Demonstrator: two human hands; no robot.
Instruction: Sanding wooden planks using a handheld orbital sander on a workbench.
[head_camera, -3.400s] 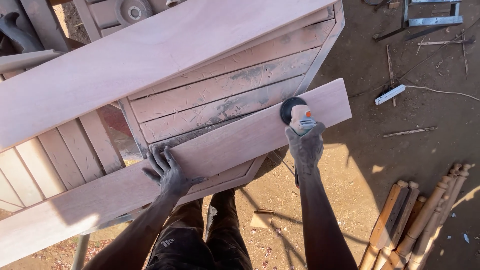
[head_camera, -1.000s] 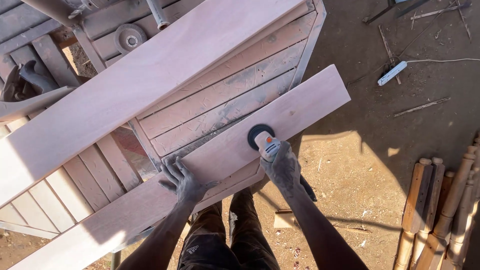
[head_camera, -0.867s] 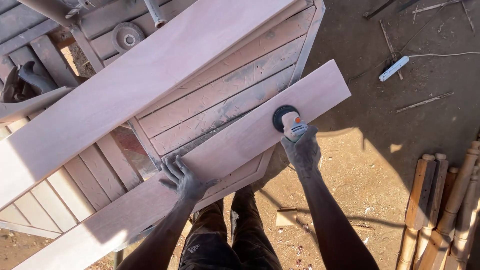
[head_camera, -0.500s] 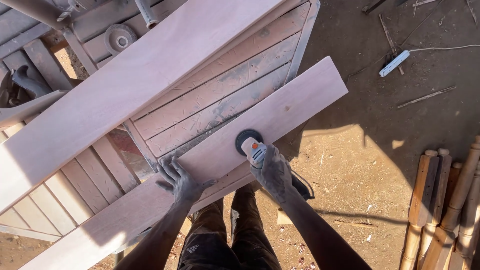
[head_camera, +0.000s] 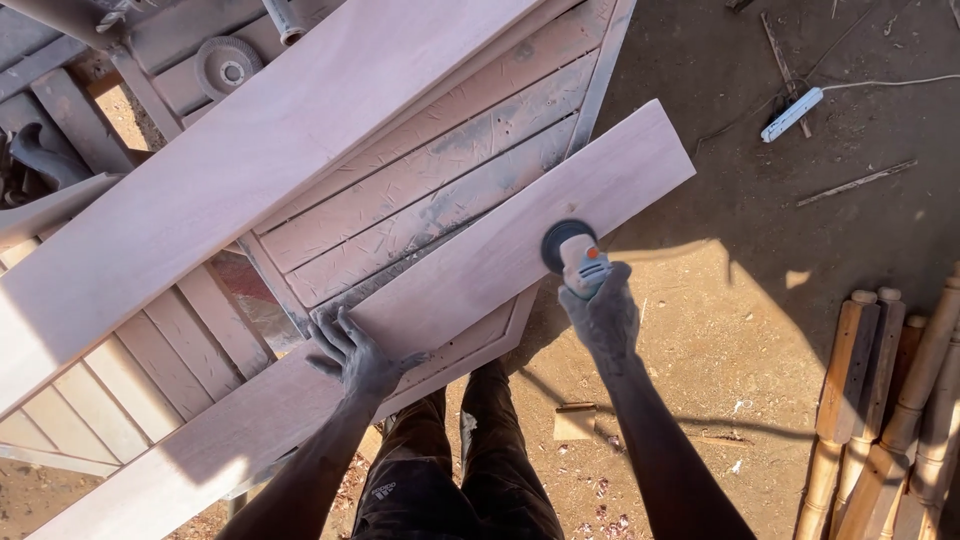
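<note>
A small power sander (head_camera: 572, 255), grey with an orange spot and a dark round disc, is gripped by the right hand (head_camera: 603, 318), whose fingers are clenched around the body of the tool. The disc is pressed flat on the near plank (head_camera: 440, 300), close to that plank's lower edge and toward its upper-right end. The left hand (head_camera: 358, 358) is laid flat on the same plank with the fingers spread wide, nothing being grasped; it is placed well apart from the sander, further down the board. The near plank is set on a diagonal, its long axis running from the lower left to the upper right, where its squared end juts out past the corner of the slatted counter (head_camera: 440, 190) over the dirt floor (head_camera: 800, 330). A second, wider plank (head_camera: 250, 180) is laid across the counter in nearly the same direction, farther from the person. A round disc (head_camera: 228, 68) is seen among the clutter at the upper left. Turned wooden legs (head_camera: 890, 420) are piled at the right edge, and a white power strip (head_camera: 790, 114) with its cable is left on the floor at the upper right.
</note>
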